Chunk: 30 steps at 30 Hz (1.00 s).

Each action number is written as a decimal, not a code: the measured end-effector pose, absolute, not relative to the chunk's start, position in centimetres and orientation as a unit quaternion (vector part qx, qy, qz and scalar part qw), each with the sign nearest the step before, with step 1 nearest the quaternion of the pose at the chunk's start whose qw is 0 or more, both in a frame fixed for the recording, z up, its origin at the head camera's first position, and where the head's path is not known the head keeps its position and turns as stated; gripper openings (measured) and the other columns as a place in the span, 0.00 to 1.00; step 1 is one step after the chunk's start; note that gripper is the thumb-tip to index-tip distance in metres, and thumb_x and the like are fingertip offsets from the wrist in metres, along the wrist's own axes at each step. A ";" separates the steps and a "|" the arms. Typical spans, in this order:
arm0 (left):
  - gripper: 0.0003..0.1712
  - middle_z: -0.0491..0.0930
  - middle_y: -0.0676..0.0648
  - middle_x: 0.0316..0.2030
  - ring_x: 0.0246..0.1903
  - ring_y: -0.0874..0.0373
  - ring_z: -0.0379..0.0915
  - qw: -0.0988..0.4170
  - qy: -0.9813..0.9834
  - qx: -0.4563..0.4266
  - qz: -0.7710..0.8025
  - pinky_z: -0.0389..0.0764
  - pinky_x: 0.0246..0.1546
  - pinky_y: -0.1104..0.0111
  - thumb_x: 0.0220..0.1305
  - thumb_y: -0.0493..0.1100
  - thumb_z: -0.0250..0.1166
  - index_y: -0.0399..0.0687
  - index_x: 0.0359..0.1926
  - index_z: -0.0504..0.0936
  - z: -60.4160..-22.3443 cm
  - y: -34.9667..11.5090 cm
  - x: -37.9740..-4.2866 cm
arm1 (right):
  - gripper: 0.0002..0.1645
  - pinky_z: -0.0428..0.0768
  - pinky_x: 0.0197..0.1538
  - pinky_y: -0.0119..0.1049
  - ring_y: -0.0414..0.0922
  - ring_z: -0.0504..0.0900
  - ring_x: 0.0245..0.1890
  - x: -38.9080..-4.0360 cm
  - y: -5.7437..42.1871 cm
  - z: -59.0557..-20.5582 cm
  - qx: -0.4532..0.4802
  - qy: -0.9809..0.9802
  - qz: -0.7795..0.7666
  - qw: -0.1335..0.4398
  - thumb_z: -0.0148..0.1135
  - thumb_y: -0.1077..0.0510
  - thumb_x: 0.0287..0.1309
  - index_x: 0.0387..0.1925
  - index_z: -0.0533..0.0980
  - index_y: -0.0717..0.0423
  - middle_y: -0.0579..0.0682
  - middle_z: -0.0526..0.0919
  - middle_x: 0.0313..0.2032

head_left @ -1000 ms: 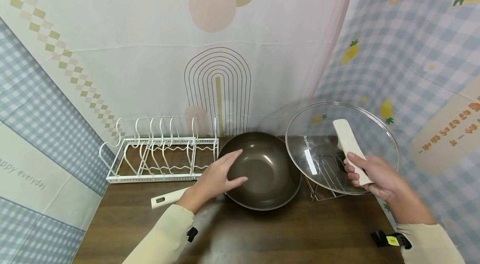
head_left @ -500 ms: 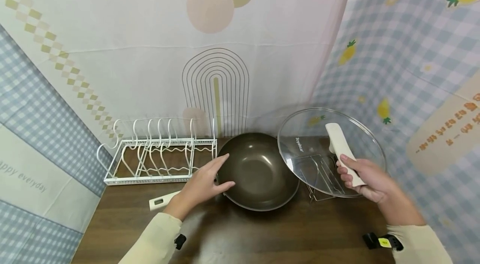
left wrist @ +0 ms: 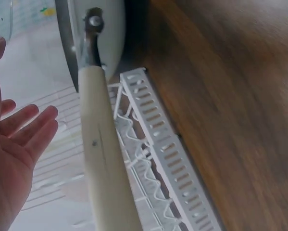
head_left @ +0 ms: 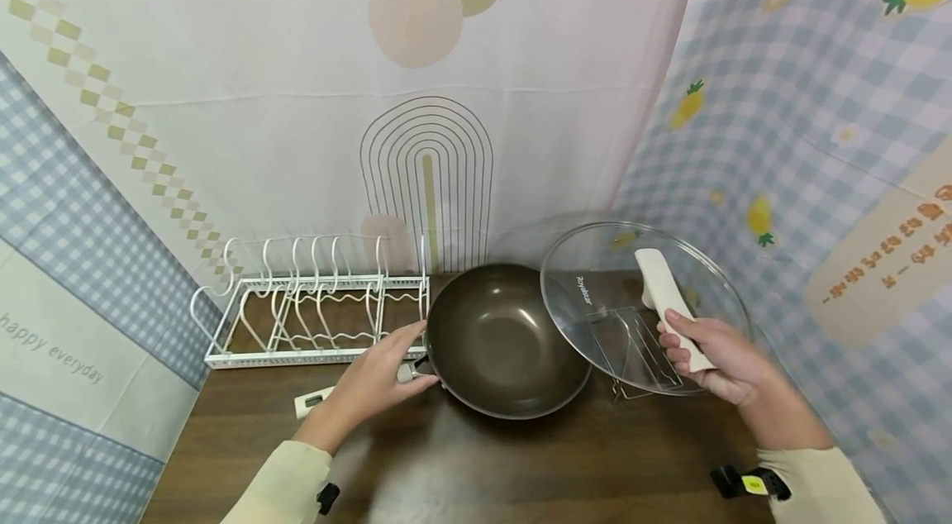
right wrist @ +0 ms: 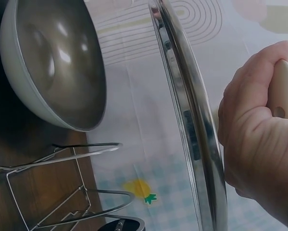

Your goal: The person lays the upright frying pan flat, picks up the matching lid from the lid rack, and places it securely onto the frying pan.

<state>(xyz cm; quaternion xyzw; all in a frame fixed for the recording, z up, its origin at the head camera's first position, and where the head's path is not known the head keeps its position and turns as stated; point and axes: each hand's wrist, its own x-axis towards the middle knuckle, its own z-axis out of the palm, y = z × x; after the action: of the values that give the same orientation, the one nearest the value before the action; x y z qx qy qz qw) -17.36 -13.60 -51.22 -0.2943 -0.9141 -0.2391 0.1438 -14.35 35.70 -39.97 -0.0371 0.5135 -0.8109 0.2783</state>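
My right hand (head_left: 710, 354) grips the cream handle (head_left: 664, 292) of a round glass lid (head_left: 595, 342) with a metal rim. In the right wrist view the lid (right wrist: 194, 106) is held up off the table, to one side of the wok. A dark-coated wok (head_left: 509, 342) sits on the table, its pale outer wall (right wrist: 26, 86) showing from the side. Its cream handle (left wrist: 103, 149) points left. Fingers spread, my left hand (head_left: 379, 375) is over that handle near the wok's left rim; the left wrist view shows the hand (left wrist: 14, 149) beside the handle, apart from it.
A white wire rack (head_left: 297, 357) with upright loops stands at the back left. A smaller metal wire rack (right wrist: 81, 192) is on the right, partly seen through the lid. Brown wooden table (head_left: 476, 466) lies in front, and printed cloth (head_left: 297, 160) hangs behind and at both sides.
My left hand has drawn back left, from over the wok to its handle by the rim. My right hand has carried the lid left and slightly down, nearer the wok.
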 end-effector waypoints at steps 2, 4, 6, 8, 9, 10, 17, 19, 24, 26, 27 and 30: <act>0.52 0.77 0.41 0.67 0.62 0.44 0.78 0.137 -0.920 -0.287 -0.229 0.83 0.57 0.50 0.55 0.61 0.77 0.44 0.74 0.68 -51.3 -14.0 -17.1 | 0.20 0.78 0.27 0.24 0.34 0.76 0.25 -14.4 35.5 -40.0 -0.034 0.512 -0.811 0.280 0.38 0.55 0.83 0.41 0.75 0.62 0.45 0.78 0.29; 0.51 0.76 0.42 0.68 0.62 0.43 0.78 0.132 -0.926 -0.281 -0.215 0.83 0.56 0.50 0.56 0.63 0.76 0.45 0.74 0.68 -51.5 -14.4 -17.0 | 0.20 0.78 0.27 0.24 0.34 0.76 0.24 -14.4 35.3 -39.9 -0.032 0.515 -0.810 0.280 0.39 0.55 0.83 0.41 0.75 0.62 0.45 0.78 0.29; 0.52 0.77 0.42 0.67 0.62 0.43 0.79 0.130 -0.931 -0.277 -0.201 0.84 0.54 0.50 0.56 0.64 0.75 0.45 0.74 0.68 -51.7 -14.8 -16.8 | 0.20 0.78 0.27 0.24 0.34 0.76 0.25 -14.3 35.1 -39.9 -0.032 0.518 -0.808 0.279 0.40 0.55 0.83 0.41 0.75 0.62 0.44 0.78 0.29; 0.52 0.77 0.42 0.66 0.61 0.43 0.79 0.136 -0.932 -0.277 -0.189 0.85 0.52 0.50 0.55 0.65 0.76 0.45 0.74 0.69 -51.9 -15.1 -16.6 | 0.19 0.78 0.27 0.24 0.34 0.76 0.25 -14.3 34.8 -39.8 -0.032 0.519 -0.807 0.279 0.40 0.55 0.83 0.41 0.74 0.62 0.44 0.78 0.29; 0.52 0.78 0.42 0.66 0.60 0.43 0.80 0.139 -0.933 -0.279 -0.183 0.85 0.51 0.50 0.54 0.65 0.76 0.45 0.74 0.69 -52.1 -15.3 -16.6 | 0.19 0.78 0.27 0.24 0.34 0.76 0.25 -14.4 34.7 -39.8 -0.032 0.520 -0.806 0.280 0.40 0.56 0.83 0.41 0.74 0.62 0.44 0.78 0.29; 0.52 0.78 0.41 0.65 0.59 0.43 0.80 0.144 -0.932 -0.280 -0.177 0.85 0.51 0.50 0.54 0.65 0.76 0.45 0.73 0.70 -52.2 -15.5 -16.5 | 0.19 0.78 0.27 0.24 0.33 0.76 0.25 -14.4 34.6 -39.7 -0.032 0.522 -0.805 0.280 0.39 0.56 0.83 0.41 0.74 0.61 0.44 0.78 0.29; 0.53 0.79 0.39 0.64 0.56 0.41 0.82 0.157 -0.932 -0.290 -0.148 0.85 0.51 0.48 0.54 0.64 0.76 0.43 0.73 0.69 -52.8 -16.4 -16.4 | 0.19 0.77 0.26 0.24 0.33 0.76 0.24 -14.7 33.7 -39.7 -0.035 0.523 -0.802 0.286 0.39 0.55 0.83 0.41 0.74 0.61 0.44 0.77 0.29; 0.54 0.79 0.39 0.64 0.55 0.41 0.83 0.159 -0.932 -0.294 -0.137 0.85 0.51 0.49 0.54 0.65 0.76 0.42 0.73 0.69 -52.8 -16.6 -16.4 | 0.20 0.77 0.26 0.24 0.33 0.75 0.24 -14.7 33.5 -39.8 -0.038 0.523 -0.802 0.287 0.38 0.55 0.83 0.41 0.74 0.61 0.44 0.77 0.28; 0.54 0.80 0.38 0.62 0.53 0.40 0.84 0.161 -0.932 -0.310 -0.094 0.86 0.50 0.49 0.55 0.67 0.74 0.39 0.72 0.70 -52.8 -16.9 -16.4 | 0.20 0.77 0.27 0.23 0.33 0.75 0.24 -14.8 32.7 -39.8 -0.038 0.529 -0.799 0.283 0.38 0.56 0.83 0.41 0.74 0.61 0.44 0.77 0.28; 0.53 0.81 0.38 0.61 0.52 0.40 0.84 0.162 -0.932 -0.317 -0.073 0.86 0.50 0.50 0.56 0.68 0.73 0.39 0.72 0.70 -52.8 -16.9 -16.4 | 0.19 0.77 0.26 0.23 0.33 0.75 0.23 -14.8 32.4 -39.8 -0.034 0.532 -0.797 0.282 0.39 0.55 0.83 0.41 0.73 0.61 0.43 0.77 0.28; 0.53 0.81 0.38 0.61 0.52 0.40 0.84 0.163 -0.931 -0.320 -0.063 0.86 0.50 0.50 0.55 0.68 0.73 0.38 0.71 0.71 -52.9 -16.9 -16.4 | 0.18 0.77 0.26 0.23 0.33 0.75 0.23 -14.9 32.2 -39.8 -0.032 0.535 -0.796 0.281 0.40 0.55 0.83 0.41 0.73 0.61 0.43 0.77 0.28; 0.53 0.82 0.38 0.61 0.52 0.40 0.84 0.170 -0.929 -0.327 -0.038 0.86 0.50 0.50 0.54 0.68 0.75 0.38 0.70 0.72 -53.1 -16.9 -16.3 | 0.17 0.77 0.25 0.23 0.33 0.75 0.22 -15.0 31.6 -39.8 -0.027 0.547 -0.789 0.278 0.41 0.54 0.83 0.42 0.72 0.61 0.43 0.76 0.27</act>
<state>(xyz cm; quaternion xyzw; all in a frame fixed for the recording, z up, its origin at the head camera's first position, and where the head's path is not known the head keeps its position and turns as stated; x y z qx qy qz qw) -16.27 -16.92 -53.05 -0.3267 -0.9289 -0.0377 0.1703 -14.99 31.64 -39.82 -0.0268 0.5472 -0.7892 0.2776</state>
